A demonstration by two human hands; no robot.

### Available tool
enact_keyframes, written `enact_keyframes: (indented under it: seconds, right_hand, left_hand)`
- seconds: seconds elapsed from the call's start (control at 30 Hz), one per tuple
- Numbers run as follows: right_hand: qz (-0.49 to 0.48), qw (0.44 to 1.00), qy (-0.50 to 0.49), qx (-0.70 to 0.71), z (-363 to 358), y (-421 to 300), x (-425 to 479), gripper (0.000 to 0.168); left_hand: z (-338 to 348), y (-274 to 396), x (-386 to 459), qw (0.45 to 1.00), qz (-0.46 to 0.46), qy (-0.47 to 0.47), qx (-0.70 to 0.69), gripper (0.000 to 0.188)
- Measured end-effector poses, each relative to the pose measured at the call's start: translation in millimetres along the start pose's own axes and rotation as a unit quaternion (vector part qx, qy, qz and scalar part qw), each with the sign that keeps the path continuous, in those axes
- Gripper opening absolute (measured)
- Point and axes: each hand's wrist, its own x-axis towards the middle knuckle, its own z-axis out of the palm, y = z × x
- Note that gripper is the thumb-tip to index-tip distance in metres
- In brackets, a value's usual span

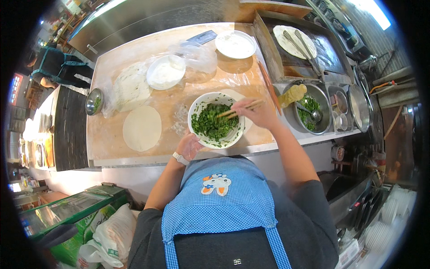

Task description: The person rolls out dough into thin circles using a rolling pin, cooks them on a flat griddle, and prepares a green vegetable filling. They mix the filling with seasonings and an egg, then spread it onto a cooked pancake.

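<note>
My left hand (190,145) grips the lower left rim of a white bowl (237,135) near the front edge of the wooden work board. Chopped green leaves (215,122), perhaps chives, fill much of the bowl, and bits cling to its inner wall. In my right hand (256,112) is a pair of wooden chopsticks (255,103), their tips down among the greens. A round of rolled dough (142,128) lies flat to the left of the bowl. Another dough round (249,123) is mostly hidden beneath the bowl.
A dough slab (131,87), a plate of white flour (166,72), a second white plate (235,44) and a rolling pin (268,85) lie around. At right stand an oil bottle (293,95), a steel pot (324,122) and a griddle with a flatbread (292,42) and tongs. Someone (60,65) stands far left.
</note>
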Motion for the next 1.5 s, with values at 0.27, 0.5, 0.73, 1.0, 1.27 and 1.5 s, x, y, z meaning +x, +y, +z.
enact_keyframes:
  seconds: [0.27,0.5,0.73,1.0,1.27,1.5]
  right_hand:
    - [0.021,0.997,0.078,0.013,-28.4,15.1,2.5,0.015]
    - [0.079,0.978,0.148,0.126,46.6,73.6,-51.1,0.018]
    - [0.112,0.950,0.167,0.240,68.2,40.2,-35.5,0.023]
    - [0.115,0.931,0.179,0.295,36.5,43.5,-18.8,0.023]
    - [0.030,0.973,0.219,0.068,-0.5,12.1,-44.0,0.014]
    - [-0.173,0.969,0.132,-0.120,39.5,11.1,-33.3,0.011]
  left_hand:
    - [-45.4,7.4,2.1,0.997,-0.034,-0.015,0.069,0.065]
    - [-23.9,5.5,18.1,0.997,0.027,0.028,-0.062,0.054]
    - [13.3,-2.6,18.4,0.997,0.029,0.066,0.018,0.047]
    - [8.2,-0.3,14.6,0.999,-0.035,-0.018,0.015,0.063]
    - [-11.8,-6.5,8.1,0.998,-0.047,-0.005,-0.039,0.055]
    - [-27.3,-16.2,21.2,0.993,-0.039,-0.056,-0.091,0.054]
